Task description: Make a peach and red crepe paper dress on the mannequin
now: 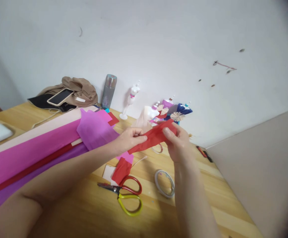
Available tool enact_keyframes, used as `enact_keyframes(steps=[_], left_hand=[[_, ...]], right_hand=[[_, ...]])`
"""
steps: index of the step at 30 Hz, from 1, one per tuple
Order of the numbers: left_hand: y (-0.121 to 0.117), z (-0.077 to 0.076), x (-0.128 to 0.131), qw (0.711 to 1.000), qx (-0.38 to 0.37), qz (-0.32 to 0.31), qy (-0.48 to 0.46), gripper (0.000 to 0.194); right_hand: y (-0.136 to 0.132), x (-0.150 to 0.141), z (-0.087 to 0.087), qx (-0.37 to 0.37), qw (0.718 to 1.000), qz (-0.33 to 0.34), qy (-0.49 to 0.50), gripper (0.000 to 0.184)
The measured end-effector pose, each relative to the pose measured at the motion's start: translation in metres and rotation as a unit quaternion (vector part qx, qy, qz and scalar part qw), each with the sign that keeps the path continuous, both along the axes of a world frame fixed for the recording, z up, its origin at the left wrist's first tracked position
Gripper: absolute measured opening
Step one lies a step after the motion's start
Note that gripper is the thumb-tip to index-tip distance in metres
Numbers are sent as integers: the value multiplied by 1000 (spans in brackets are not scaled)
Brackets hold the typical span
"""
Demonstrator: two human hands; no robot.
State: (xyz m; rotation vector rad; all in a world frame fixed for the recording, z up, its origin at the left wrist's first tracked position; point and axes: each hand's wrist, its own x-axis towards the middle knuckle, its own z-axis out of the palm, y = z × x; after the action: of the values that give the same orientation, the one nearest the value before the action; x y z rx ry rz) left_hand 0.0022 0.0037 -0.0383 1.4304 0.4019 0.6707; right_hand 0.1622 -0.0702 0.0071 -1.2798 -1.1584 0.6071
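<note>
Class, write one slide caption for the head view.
Left hand and right hand hold a red strip above a wooden table with scissors and tape.

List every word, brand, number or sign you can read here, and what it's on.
No text can be read.
Flask: mark on the lid, too small and blurred.
White patch on the brown cloth: any print too small.
Red strip: no lettering shows.

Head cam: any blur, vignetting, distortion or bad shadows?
Head view: right-hand corners go dark; right forearm looks soft; table shadowed below left forearm; bottle leans, possibly wide-angle distortion; red strip readable, without harsh glare.
</note>
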Motion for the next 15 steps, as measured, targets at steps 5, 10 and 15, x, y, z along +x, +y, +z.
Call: enact_keyframes(steps=[5,10,15], left_hand=[[-2,-4,2,998,61,3,13,29],[-7,0,-5,996,58,-71,-12,25],[-9,-12,-3,992,103,-55,48,66]], right_hand=[[-1,-6,-3,14,991,-124,-42,26],[-8,-7,-3,40,980,-187,-48,20],[-10,7,-6,82,967,-242,0,20]])
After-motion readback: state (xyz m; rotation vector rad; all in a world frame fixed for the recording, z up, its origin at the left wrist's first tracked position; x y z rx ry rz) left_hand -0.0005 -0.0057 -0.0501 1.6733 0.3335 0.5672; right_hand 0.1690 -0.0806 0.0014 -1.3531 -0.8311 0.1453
